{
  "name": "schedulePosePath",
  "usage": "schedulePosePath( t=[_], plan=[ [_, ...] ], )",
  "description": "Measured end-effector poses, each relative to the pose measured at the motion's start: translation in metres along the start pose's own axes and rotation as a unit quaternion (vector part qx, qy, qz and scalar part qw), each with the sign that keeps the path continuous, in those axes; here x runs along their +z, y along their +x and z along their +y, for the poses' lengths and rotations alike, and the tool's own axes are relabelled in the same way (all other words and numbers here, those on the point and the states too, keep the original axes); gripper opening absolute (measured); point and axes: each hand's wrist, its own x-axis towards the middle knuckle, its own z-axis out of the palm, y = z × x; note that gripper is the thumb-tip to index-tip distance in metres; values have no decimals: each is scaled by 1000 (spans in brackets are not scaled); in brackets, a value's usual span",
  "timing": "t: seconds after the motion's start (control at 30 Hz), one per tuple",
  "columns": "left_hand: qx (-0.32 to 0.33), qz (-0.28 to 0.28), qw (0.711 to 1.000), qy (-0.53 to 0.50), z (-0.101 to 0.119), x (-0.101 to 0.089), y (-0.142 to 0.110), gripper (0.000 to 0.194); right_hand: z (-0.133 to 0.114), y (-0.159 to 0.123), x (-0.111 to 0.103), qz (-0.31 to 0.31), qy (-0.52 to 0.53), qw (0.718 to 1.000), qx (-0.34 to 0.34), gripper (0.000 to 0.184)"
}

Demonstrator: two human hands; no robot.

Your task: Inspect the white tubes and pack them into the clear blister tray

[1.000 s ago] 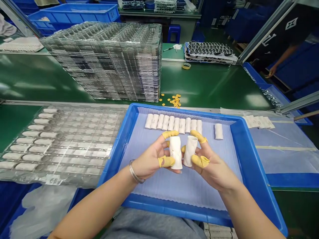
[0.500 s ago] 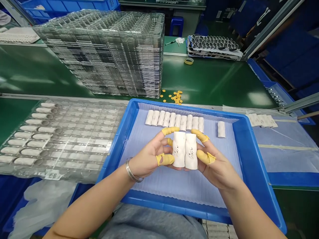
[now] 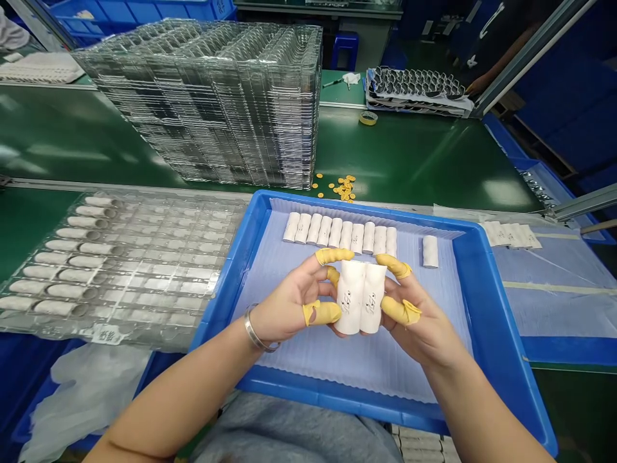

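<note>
Two white, wavy-sided cylinders with black script marks are held upright, side by side and touching, over the blue tray (image 3: 499,283). My left hand (image 3: 289,302) grips the left white cylinder (image 3: 351,292) between thumb and fingers. The right white cylinder (image 3: 373,296) is pinched in my right hand (image 3: 424,318). Yellow covers wrap several fingertips on both hands. Beyond my hands, a row of similar white cylinders (image 3: 347,233) lies at the tray's far side, and a single cylinder (image 3: 430,251) lies apart to the right.
To the left, a clear plastic tray (image 3: 159,263) carries more white cylinders. A tall stack of clear trays (image 3: 216,116) stands behind it. Small yellow discs (image 3: 345,188) and a tape roll (image 3: 367,118) lie on the green bench (image 3: 424,154). Several cylinders (image 3: 511,235) rest at far right.
Both cylinders have come slightly lower, and their tops now tip a little differently toward the camera. My hands keep the same grip. At the upper right, a person's arm has come into view.
</note>
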Motion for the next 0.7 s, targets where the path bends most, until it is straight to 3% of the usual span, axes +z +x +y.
schedulePosePath(
  t=[0.23, 0.47, 0.7],
  plan=[
    [4, 18, 1000, 2, 0, 1, 0, 57, -3, -1, 7, -18, 16, 1000, -11, 51],
    [5, -2, 1000, -20, -3, 0, 1, 59, 0, -1, 6, -30, 24, 999, -15, 50],
    [-4, -2, 999, -38, 0, 2, 0, 58, -2, -2, 7, 2, 25, 1000, -1, 56]
  ],
)
